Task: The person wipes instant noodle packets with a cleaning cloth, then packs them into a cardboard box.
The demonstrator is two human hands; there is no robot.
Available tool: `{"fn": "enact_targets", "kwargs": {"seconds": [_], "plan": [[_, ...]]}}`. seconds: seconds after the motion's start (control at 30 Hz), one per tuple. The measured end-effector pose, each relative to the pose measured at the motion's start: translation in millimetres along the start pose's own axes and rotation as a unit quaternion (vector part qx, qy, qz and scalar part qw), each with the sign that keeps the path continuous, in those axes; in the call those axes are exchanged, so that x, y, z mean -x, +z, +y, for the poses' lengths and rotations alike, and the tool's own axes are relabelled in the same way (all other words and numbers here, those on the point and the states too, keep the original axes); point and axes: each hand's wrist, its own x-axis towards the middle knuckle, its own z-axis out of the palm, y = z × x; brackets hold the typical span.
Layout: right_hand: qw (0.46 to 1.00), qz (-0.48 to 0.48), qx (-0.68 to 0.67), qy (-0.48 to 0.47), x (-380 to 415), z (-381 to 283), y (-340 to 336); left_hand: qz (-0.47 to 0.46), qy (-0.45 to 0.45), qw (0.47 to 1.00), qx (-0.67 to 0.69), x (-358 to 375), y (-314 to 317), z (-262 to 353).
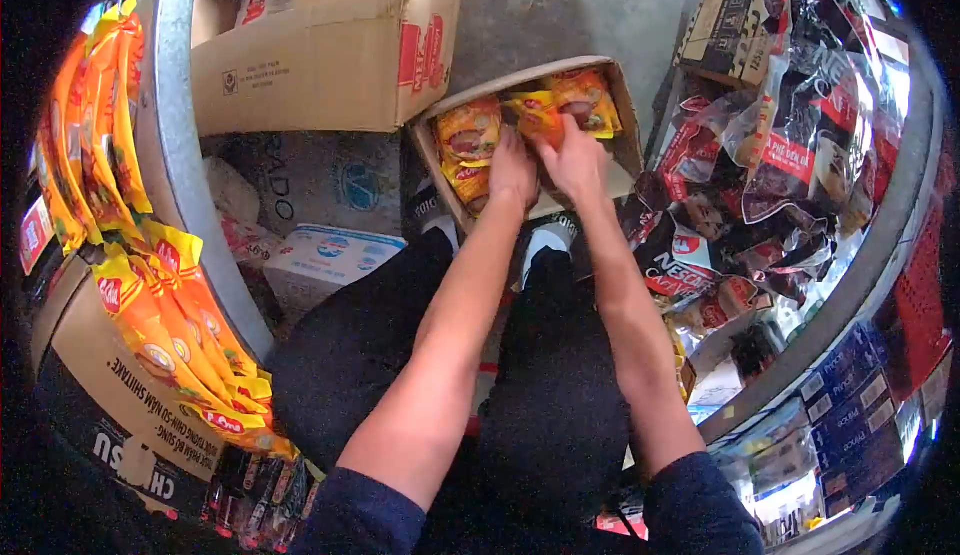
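Observation:
An open, shallow cardboard box [625, 120] sits on the floor by my feet, with yellow-orange seasoning packets [468, 137] along its left side and more packets [585, 100] at its back right. My right hand [577, 162] is closed on a yellow-orange seasoning packet [535, 115] in the middle of the box. Close beside it, my left hand [513, 170] reaches down against the left packets. Its fingertips are partly hidden among them, so I cannot see whether it grips one.
A large open carton [310, 65] stands at the upper left. Orange packets [175, 330] hang over the left metal rail [190, 155]. Dark and red coffee bags [790, 150] are heaped on the right, below a brown carton [728, 25]. A white-and-blue box [335, 260] lies left of my legs.

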Motion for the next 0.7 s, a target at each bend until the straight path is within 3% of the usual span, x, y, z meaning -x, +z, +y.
{"fn": "enact_targets", "kwargs": {"seconds": [0.03, 0.17, 0.27, 0.37, 0.47, 0.5, 0.7], "plan": [[0.998, -0.052, 0.016, -0.014, 0.5, -9.5, -8.5, 0.003, -0.005, 0.999, -0.039, -0.2, 5.1, 3.7], [0.997, -0.074, -0.033, -0.012, -20.2, 3.5, 11.2, -0.072, 0.024, 0.99, -0.122, -4.1, 10.9, 3.7], [0.993, -0.075, -0.081, -0.049, -38.1, 25.8, 24.4, -0.07, 0.007, 0.99, -0.123, -5.6, 6.0, 4.7], [0.991, -0.13, -0.008, -0.021, -25.8, -2.3, 1.8, -0.06, 0.017, 0.989, -0.133, -1.1, 5.6, 4.6], [1.0, -0.021, 0.008, 0.012, -8.5, -10.9, 24.4, -0.019, 0.005, 0.99, -0.141, -3.0, 18.5, 5.6], [0.999, -0.007, 0.016, 0.032, -1.4, -23.3, 16.9, -0.085, 0.012, 0.988, -0.125, -2.4, 9.4, 6.5], [1.0, 0.01, -0.005, 0.0, -12.8, -3.4, 55.2, -0.098, 0.035, 0.973, -0.207, -5.7, 7.5, 0.1]]}}
